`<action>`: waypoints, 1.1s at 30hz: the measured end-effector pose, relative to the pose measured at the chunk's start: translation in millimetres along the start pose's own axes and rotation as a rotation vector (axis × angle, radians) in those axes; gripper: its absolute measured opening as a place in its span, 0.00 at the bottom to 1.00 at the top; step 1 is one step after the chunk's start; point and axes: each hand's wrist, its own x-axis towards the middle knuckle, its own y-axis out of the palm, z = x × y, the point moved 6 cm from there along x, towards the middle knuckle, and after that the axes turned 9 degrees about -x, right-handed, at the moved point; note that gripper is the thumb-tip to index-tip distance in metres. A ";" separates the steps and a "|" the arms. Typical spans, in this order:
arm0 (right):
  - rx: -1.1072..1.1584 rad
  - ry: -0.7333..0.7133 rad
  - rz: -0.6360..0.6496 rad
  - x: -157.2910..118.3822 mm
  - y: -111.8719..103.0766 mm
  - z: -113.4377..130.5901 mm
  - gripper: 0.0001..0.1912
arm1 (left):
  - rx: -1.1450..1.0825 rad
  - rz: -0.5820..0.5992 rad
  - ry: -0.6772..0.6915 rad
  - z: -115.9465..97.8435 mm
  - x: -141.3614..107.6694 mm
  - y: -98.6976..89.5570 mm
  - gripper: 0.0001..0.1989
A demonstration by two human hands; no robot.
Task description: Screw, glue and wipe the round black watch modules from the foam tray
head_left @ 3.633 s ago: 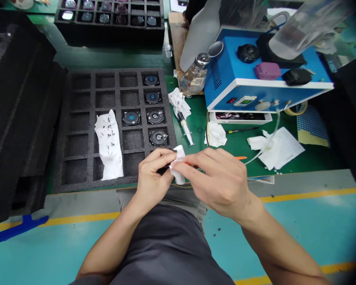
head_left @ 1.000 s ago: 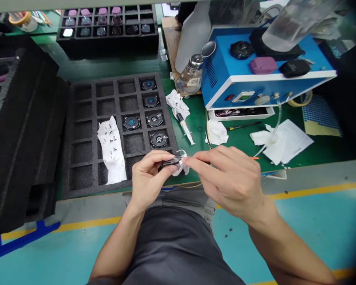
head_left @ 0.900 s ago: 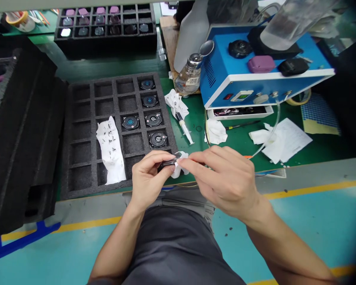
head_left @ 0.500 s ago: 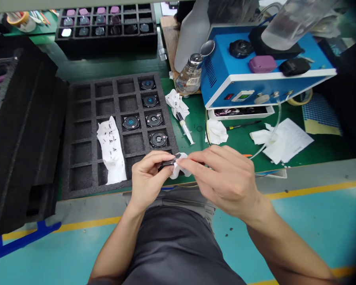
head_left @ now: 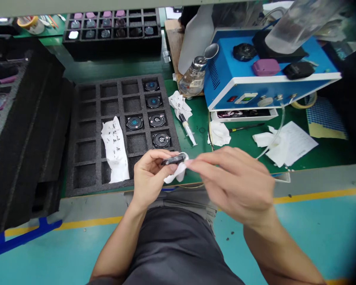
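Between its thumb and fingers, my left hand (head_left: 151,174) grips a black watch part (head_left: 173,160) near the table's front edge. A white tissue (head_left: 180,171) hangs at the part's right end. My right hand (head_left: 233,180) pinches at the tissue's right edge with thumb and forefinger; it is slightly blurred, and whether a small tool is in the pinch cannot be seen. Behind my left hand lies a black foam tray (head_left: 101,156) with several round watch parts (head_left: 161,139) in its right columns. A white strip (head_left: 115,150) with small dark pieces lies across the tray.
A blue machine (head_left: 225,75) stands at the back right, with a glass bottle (head_left: 192,77) beside it. A syringe (head_left: 188,128) and crumpled tissue (head_left: 219,133) lie in front. Black foam stacks (head_left: 26,130) rise at the left, and another foam tray (head_left: 112,43) stands at the back.
My right hand has moved right, away from my left hand. The black part and the tissue now show more between the hands. The whole view has shifted slightly.
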 end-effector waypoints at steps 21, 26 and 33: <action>-0.133 0.045 0.019 -14.8 3.7 -16.6 0.13 | -0.143 0.055 -0.062 6.9 -1.8 -6.0 0.12; -0.161 0.038 0.033 -6.0 9.1 -9.1 0.12 | -0.146 0.088 -0.040 5.0 -3.0 -4.1 0.11; -0.186 0.027 0.045 -1.9 11.1 -8.1 0.10 | -0.136 0.097 -0.027 3.5 -1.9 -1.8 0.10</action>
